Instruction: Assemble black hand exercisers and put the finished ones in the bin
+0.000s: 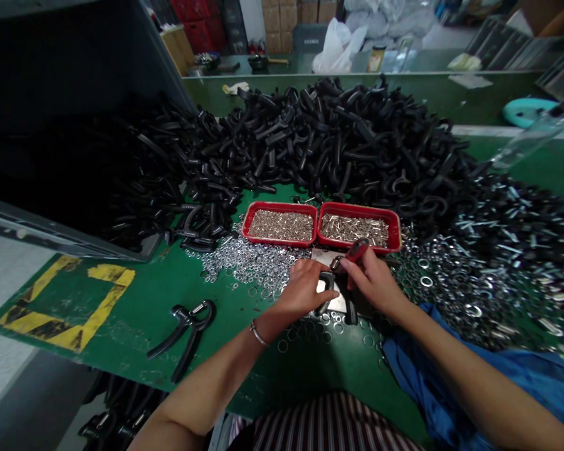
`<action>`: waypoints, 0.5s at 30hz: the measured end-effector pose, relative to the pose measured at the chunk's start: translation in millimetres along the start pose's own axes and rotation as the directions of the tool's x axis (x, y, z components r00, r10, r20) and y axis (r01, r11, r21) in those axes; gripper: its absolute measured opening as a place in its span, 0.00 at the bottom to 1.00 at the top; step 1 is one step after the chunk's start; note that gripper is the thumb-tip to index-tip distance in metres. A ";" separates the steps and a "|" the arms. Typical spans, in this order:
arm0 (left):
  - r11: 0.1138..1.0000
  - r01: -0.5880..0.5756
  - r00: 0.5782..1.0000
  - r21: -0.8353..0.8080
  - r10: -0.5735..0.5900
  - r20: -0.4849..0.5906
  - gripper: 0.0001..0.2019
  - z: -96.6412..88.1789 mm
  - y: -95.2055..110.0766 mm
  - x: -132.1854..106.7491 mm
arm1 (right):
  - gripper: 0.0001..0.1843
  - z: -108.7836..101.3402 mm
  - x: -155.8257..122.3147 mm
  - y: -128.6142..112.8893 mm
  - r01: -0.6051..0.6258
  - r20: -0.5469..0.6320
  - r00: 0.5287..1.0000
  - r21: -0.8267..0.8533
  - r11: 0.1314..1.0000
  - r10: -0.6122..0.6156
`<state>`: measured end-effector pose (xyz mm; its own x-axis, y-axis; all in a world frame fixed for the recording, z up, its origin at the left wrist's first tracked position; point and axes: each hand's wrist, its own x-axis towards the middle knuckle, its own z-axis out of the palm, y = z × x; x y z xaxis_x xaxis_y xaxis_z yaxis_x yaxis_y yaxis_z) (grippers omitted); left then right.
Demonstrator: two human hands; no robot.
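My left hand (304, 287) is closed around a black handle part (329, 280) and steadies it over a pale metal plate (339, 303). My right hand (372, 279) grips a tool with a red and black handle (357, 249), perhaps a screwdriver; its tip is too small to make out. Both hands meet at the black part, whose dark leg (351, 312) points toward me. To the left lies a plier-like black tool (188, 332) with a shiny spring or screw at its head, its two legs spread.
Behind my hands stand two red trays, one with tiny metal pieces (250, 235), one with small pins (395, 241). Washers (258, 266) lie around them. Black handle parts (301, 138) are heaped behind, spilling from a grey crate (143, 250). Blue cloth (432, 369) lies at right.
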<state>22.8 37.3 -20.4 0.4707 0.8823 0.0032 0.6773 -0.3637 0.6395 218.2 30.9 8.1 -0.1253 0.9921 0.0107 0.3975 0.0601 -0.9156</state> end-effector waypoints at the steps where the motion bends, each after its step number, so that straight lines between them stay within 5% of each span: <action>1: 1.000 0.005 1.000 0.012 -0.005 0.005 0.22 -0.8 1.8 0.3 | 0.16 0.3 1.7 -8.6 -0.030 0.047 0.999 0.149 0.988 0.023; 4: 0.999 -0.002 1.000 0.049 0.001 0.031 0.20 -3.9 6.8 1.4 | 0.18 -2.9 2.1 -33.8 -0.178 0.185 0.979 0.558 0.810 0.088; 7: 0.998 -0.005 0.999 0.064 0.002 0.045 0.20 -5.8 8.4 2.2 | 0.16 -21.6 -3.1 -37.0 -0.197 0.140 0.980 0.697 0.690 0.139; 15: 0.999 -0.007 0.999 0.040 0.005 0.044 0.23 -0.7 -0.1 0.2 | 0.11 -126.3 -47.0 63.3 -0.247 -0.185 0.919 0.423 0.872 0.350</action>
<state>22.4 37.7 -20.0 0.4988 0.8663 -0.0279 0.6964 -0.3814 0.6079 364.1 2.0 0.4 0.1917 0.9527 -0.2360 -0.0069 -0.2391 -0.9710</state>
